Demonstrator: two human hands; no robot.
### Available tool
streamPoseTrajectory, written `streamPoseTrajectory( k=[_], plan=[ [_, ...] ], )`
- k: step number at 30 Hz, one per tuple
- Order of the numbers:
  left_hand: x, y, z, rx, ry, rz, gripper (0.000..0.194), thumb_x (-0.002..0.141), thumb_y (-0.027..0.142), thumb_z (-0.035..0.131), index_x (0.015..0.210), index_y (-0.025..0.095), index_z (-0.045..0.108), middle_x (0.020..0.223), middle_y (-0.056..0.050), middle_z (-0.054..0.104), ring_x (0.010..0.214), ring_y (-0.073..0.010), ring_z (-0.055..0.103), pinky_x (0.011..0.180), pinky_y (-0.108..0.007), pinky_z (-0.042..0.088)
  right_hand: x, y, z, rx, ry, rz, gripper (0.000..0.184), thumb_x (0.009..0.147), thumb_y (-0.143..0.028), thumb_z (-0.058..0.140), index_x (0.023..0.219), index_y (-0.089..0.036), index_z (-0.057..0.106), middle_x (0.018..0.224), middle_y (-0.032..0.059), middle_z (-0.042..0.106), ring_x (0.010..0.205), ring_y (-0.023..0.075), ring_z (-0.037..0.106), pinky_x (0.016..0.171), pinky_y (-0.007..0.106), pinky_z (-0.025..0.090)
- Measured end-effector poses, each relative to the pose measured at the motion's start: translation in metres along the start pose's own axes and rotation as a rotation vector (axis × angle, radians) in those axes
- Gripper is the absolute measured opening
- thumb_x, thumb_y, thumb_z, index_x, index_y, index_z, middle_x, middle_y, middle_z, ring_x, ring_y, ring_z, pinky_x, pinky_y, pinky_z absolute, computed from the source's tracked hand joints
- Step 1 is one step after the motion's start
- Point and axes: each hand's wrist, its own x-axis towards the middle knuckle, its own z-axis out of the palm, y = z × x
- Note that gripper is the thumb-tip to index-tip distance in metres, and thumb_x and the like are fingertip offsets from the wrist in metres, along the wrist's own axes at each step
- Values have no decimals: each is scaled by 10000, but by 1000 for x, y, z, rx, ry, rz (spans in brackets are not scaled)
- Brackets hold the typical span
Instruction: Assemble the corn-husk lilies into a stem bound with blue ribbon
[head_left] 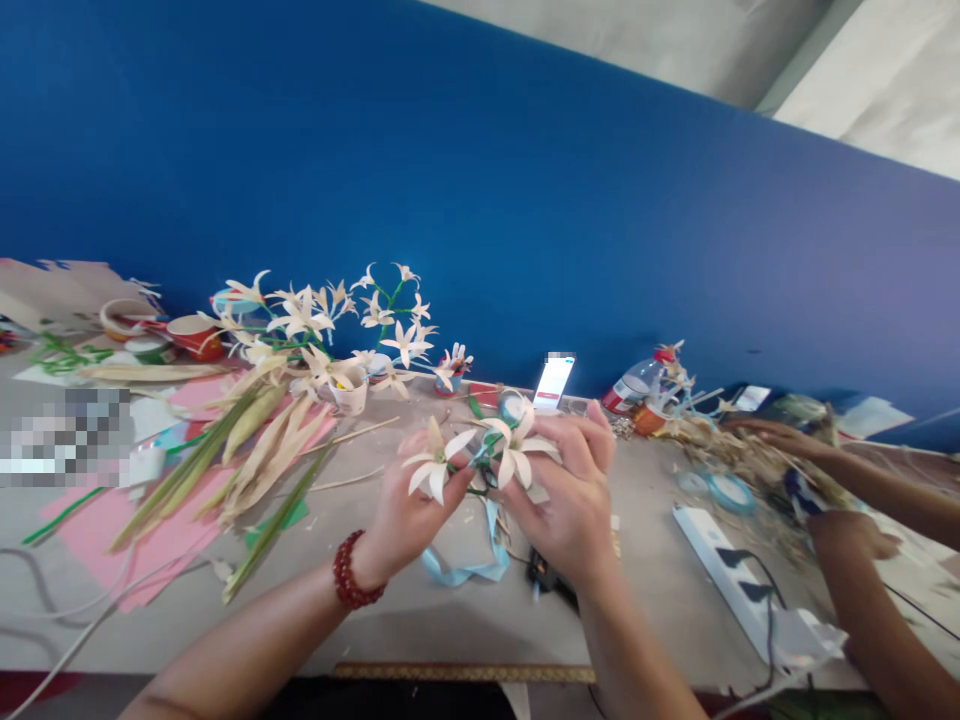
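Observation:
My left hand (405,512) and my right hand (576,500) meet above the table, both with closed fingers. A white artificial flower (435,470) made of pale husk-like petals shows at my left fingertips. A second white artificial flower (517,452) shows at my right fingers. Their stems come together between the hands, where a bit of light blue is wound; the exact grip is partly hidden by the petals. Light blue ribbon (469,572) hangs below the hands and loops onto the table. Close under my right hand lies a black tool (551,578), partly covered.
Finished white flowers (300,315) stand in cups at the back left. Corn husks (274,455) lie on pink paper (94,535). A lit phone (553,382) leans at the back. To the right are a power strip (724,575), ribbon rolls (729,492) and another person's hands (851,530).

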Motion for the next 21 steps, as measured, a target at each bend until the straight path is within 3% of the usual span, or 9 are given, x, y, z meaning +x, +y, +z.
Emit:
streamPoseTrajectory(
  k=[4,11,16,21],
  plan=[
    [-1,0,0,-73,-25,-80,112,803,300,691,831,195,719,830,-67,735,816,-246,663,774,-344,501,-3,3,1,-3,-6,-5,63,782,-203,675,800,-260,654,1070,37,610,1014,278,518,1116,640,214],
    [3,6,3,-54,-13,-70,125,821,283,667,813,179,735,783,-56,740,788,-237,669,761,-327,492,-1,1,2,7,-6,-33,69,786,-219,672,841,-254,650,1037,48,614,1006,283,523,1109,645,222],
    [2,4,3,-62,-69,-30,104,854,271,627,843,178,673,818,-53,700,782,-209,643,767,-315,470,-2,0,3,10,-16,-21,69,782,-200,671,817,-257,652,1061,41,612,1018,283,529,1115,653,212],
    [4,5,1,-43,-55,62,80,860,260,612,820,192,623,806,-43,636,776,-194,596,734,-313,445,-3,-2,4,-22,-15,-21,44,788,-233,685,826,-242,665,1067,56,618,1029,292,524,1119,655,203]
  ],
)
